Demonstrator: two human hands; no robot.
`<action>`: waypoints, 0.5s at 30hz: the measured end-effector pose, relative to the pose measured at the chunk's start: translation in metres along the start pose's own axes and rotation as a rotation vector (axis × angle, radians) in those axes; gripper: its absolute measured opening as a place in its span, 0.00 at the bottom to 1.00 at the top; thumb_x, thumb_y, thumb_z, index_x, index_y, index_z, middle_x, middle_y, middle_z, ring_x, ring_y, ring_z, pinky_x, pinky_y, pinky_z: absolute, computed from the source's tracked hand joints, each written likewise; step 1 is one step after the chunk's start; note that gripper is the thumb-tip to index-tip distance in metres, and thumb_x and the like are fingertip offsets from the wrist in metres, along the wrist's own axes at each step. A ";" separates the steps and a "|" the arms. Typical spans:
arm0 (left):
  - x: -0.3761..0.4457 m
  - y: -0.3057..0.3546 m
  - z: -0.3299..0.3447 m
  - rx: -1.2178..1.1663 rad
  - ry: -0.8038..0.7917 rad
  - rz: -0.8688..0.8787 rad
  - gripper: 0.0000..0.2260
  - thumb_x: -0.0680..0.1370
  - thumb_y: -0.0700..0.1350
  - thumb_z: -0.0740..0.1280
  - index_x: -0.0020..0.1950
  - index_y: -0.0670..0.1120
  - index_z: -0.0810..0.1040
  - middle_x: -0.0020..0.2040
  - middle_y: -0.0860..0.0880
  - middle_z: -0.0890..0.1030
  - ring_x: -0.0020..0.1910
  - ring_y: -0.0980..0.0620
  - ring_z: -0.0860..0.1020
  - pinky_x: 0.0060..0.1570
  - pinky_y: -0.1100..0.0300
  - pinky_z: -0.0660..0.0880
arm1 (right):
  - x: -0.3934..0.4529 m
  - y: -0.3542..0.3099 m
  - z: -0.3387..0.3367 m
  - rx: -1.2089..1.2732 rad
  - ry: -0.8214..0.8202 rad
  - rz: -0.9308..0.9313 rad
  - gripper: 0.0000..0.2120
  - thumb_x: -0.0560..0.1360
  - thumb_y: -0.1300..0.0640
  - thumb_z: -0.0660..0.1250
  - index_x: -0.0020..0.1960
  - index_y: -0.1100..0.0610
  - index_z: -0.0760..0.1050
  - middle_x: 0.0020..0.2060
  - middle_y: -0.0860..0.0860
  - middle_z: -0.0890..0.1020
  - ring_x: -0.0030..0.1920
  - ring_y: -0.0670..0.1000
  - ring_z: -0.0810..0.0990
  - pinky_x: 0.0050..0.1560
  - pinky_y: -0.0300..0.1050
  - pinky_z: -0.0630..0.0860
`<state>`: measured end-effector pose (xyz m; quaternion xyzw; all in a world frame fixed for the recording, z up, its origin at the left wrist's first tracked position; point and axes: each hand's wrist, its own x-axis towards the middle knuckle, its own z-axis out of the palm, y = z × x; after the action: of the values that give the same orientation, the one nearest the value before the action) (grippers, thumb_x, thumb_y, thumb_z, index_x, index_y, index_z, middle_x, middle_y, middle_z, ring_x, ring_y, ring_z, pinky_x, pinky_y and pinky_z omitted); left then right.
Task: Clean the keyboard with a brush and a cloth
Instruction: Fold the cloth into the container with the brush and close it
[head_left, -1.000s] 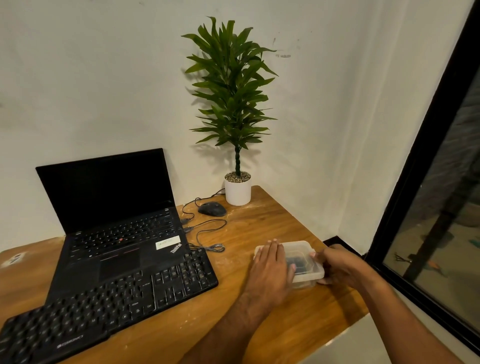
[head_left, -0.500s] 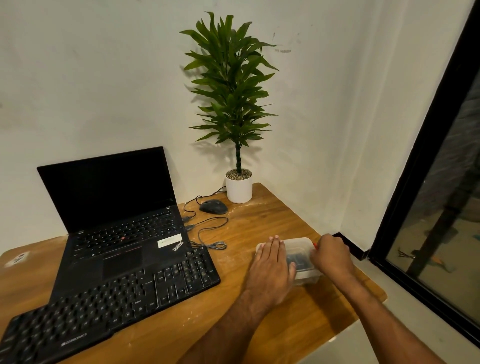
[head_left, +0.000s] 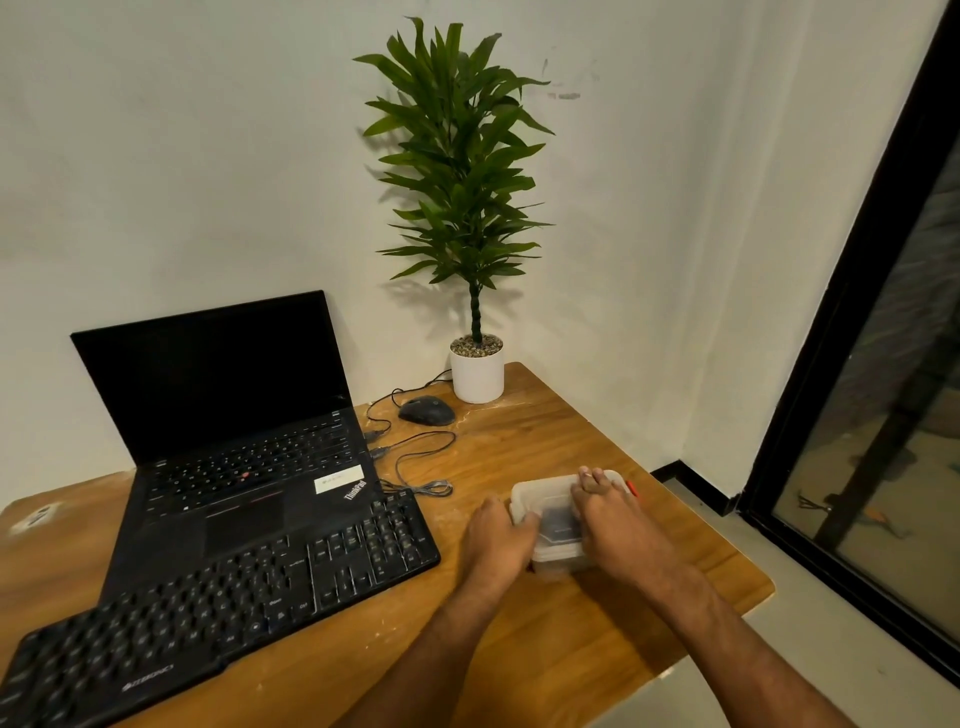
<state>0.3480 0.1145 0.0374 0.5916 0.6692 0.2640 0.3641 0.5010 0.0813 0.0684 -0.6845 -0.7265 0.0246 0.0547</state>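
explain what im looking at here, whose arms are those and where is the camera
There is no machine here. The camera sits on a person's head and looks forward and down, so the two bare arms are that person's own. The left hand grips the left side of a small translucent plastic box with a lid; the right hand lies flat on its lid. Something dark shows inside, too blurred to name. The box stands on a wooden table. Also there: an open black laptop, a black external keyboard resting over its front edge, a dark wired mouse and a green plant in a white pot.
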 end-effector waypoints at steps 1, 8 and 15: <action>0.002 0.000 -0.002 -0.089 -0.029 -0.057 0.13 0.79 0.54 0.71 0.58 0.49 0.76 0.55 0.49 0.83 0.50 0.50 0.83 0.50 0.49 0.84 | 0.001 0.000 0.001 0.002 0.002 -0.001 0.31 0.81 0.57 0.65 0.80 0.57 0.56 0.81 0.54 0.55 0.81 0.54 0.52 0.78 0.52 0.50; 0.004 0.010 -0.013 -0.398 -0.099 -0.334 0.16 0.73 0.46 0.80 0.56 0.40 0.82 0.44 0.44 0.86 0.39 0.48 0.84 0.33 0.58 0.78 | 0.004 0.003 0.007 0.017 0.023 0.000 0.32 0.81 0.57 0.66 0.80 0.57 0.56 0.81 0.54 0.54 0.81 0.54 0.52 0.78 0.52 0.49; -0.008 0.027 -0.001 -0.288 -0.013 -0.269 0.17 0.76 0.41 0.76 0.63 0.44 0.77 0.57 0.44 0.83 0.51 0.46 0.82 0.39 0.53 0.83 | 0.004 0.001 0.009 -0.020 0.000 -0.008 0.34 0.80 0.56 0.66 0.81 0.58 0.54 0.81 0.56 0.53 0.81 0.55 0.50 0.80 0.54 0.48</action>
<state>0.3633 0.1110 0.0603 0.4401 0.6952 0.3022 0.4813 0.5010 0.0854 0.0597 -0.6823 -0.7293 0.0171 0.0480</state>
